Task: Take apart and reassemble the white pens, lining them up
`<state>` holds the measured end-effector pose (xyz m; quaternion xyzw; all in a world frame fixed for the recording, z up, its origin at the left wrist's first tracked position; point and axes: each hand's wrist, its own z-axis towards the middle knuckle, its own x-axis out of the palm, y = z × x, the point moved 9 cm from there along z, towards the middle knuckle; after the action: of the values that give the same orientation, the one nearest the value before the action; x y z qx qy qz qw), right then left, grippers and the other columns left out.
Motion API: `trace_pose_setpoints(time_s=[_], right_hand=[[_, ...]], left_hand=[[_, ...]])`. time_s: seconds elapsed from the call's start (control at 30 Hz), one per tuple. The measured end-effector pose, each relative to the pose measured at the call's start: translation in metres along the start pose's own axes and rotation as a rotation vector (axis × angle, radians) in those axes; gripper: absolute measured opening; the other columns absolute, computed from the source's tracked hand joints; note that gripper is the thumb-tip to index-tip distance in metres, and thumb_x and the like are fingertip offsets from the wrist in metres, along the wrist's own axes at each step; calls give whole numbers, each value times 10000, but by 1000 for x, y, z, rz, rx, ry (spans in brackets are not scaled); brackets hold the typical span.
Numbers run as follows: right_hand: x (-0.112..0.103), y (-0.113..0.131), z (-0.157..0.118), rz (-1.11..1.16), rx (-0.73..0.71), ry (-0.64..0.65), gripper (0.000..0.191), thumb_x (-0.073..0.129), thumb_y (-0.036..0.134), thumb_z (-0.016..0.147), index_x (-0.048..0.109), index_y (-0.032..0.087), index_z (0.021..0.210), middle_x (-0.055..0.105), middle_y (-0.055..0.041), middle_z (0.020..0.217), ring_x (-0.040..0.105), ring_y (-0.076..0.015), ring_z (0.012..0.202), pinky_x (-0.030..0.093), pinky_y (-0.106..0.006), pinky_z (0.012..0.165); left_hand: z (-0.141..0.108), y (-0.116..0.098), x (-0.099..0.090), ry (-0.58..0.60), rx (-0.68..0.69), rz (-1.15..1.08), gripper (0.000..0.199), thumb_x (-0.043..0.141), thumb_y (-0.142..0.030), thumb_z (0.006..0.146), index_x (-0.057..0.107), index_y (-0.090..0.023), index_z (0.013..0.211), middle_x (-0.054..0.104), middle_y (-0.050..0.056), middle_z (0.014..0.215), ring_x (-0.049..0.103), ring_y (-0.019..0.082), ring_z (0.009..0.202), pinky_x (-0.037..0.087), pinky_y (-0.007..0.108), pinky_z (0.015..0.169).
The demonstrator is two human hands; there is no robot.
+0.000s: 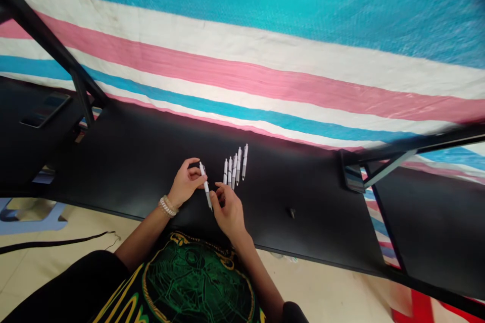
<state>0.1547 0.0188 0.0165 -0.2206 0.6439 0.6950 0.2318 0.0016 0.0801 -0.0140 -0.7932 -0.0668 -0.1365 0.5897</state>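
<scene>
Six white pens were counted in all. One pen point(205, 186) was held tilted, tip down, between both hands, over the near part of the black worktop point(322, 212). The left hand point(185, 182) was curled, thumb and fingers pinching the pen's upper barrel; one beaded bracelet point(167, 207) sat on that wrist. The right hand point(227, 210) was curled at the lower barrel, thumb and forefinger beside it; whether it gripped could not be determined. Five loose pens point(235, 165) lay side by side, slightly fanned, just right of the hands, close to the worktop's far edge. One small dark object point(292, 213) stood further right on the worktop. One striped tarpaulin point(242, 70) in blue, white and pink lay beyond the far edge
</scene>
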Motion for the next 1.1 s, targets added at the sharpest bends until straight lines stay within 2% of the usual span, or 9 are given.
trace_pose_setpoints(time_s=[0.07, 0.13, 0.23, 0.33, 0.47, 0.57, 0.7, 0.97, 1.1], right_hand=[[12, 0, -1, 239, 78, 73, 355, 479, 414, 994, 579, 172, 1234, 694, -49, 870, 633, -141, 664, 493, -249, 595], [26, 1, -2, 465, 153, 167, 391, 429, 438, 1013, 546, 175, 1277, 675, -25, 809, 603, -122, 568, 462, -231, 504], [31, -2, -1, 605, 235, 190, 403, 447, 475, 1001, 582, 167, 1224, 586, 27, 670, 498, -93, 451, 379, -209, 422], [28, -5, -1, 595, 259, 160, 389, 504, 489, 973, 653, 151, 1097, 489, 54, 577, 412, -82, 431, 313, -205, 403], [24, -6, -3, 536, 236, 124, 401, 500, 483, 973, 696, 150, 1078, 452, 46, 555, 389, -97, 462, 285, -215, 411], [17, -1, -2, 366, 139, 59, 385, 473, 446, 988, 732, 177, 1078, 561, 3, 624, 501, -141, 529, 396, -248, 480], [8, 10, 0, 180, -3, -35, 351, 468, 382, 995, 741, 198, 1117, 711, -70, 822, 659, -212, 707, 527, -317, 675], [8, 10, 2, 174, -11, -31, 326, 494, 347, 992, 736, 196, 1150, 728, -64, 834, 666, -191, 693, 541, -309, 674], [3, 13, 2, 112, -63, -102, 317, 506, 320, 984, 732, 197, 1169, 702, -73, 851, 651, -175, 713, 542, -303, 681]], left_hand=[[-5, -2, 3, -11, -20, -75, 484, 794, -296, 738, 573, -201, 1158, 684, 21, 880, 699, 165, 751, 600, 303, 681], [-8, -5, 5, -30, -13, -103, 454, 806, -315, 742, 599, -190, 1126, 693, 42, 927, 716, 183, 810, 609, 308, 710], [-8, -6, 7, -26, -14, -151, 419, 778, -371, 785, 616, -185, 1123, 711, 86, 1008, 729, 228, 903, 616, 357, 766], [-6, -7, 4, -52, 3, -162, 403, 734, -436, 823, 651, -159, 1104, 730, 113, 977, 733, 228, 880, 616, 353, 762], [-3, -1, 2, -55, -10, -152, 396, 746, -445, 814, 679, -145, 1064, 741, 119, 954, 739, 231, 864, 614, 336, 744], [-2, 5, 0, -87, -11, -180, 405, 778, -448, 780, 688, -139, 1025, 747, 140, 984, 744, 258, 898, 613, 358, 766], [-2, 11, -4, -145, -5, -246, 408, 810, -429, 751, 699, -133, 1008, 748, 126, 956, 744, 244, 884, 608, 361, 791], [-2, 13, 3, -39, -92, -364, 373, 777, -407, 801, 701, -131, 1041, 740, 105, 965, 729, 206, 899, 590, 350, 844], [-2, 18, -1, -89, -87, -394, 366, 782, -418, 794, 695, -125, 996, 744, 107, 939, 736, 221, 884, 592, 365, 827]])
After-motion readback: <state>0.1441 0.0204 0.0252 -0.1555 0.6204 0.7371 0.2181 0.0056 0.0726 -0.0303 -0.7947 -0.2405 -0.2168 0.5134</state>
